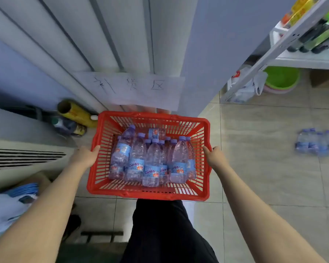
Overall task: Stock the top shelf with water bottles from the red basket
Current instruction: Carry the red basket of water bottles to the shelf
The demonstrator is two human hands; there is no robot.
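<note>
Gripping opposite rims, left hand (85, 155) and right hand (215, 155) hold the red basket (150, 194), arms outstretched.

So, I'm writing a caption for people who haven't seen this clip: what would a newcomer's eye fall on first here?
First, the red basket in the middle of the view. It is packed with clear, purple-capped water bottles, and the left hand and right hand grip its side rims. Next come a cluster of similar bottles on the tiled floor to the right, and the white shelf rack of colourful drinks at upper right.
</note>
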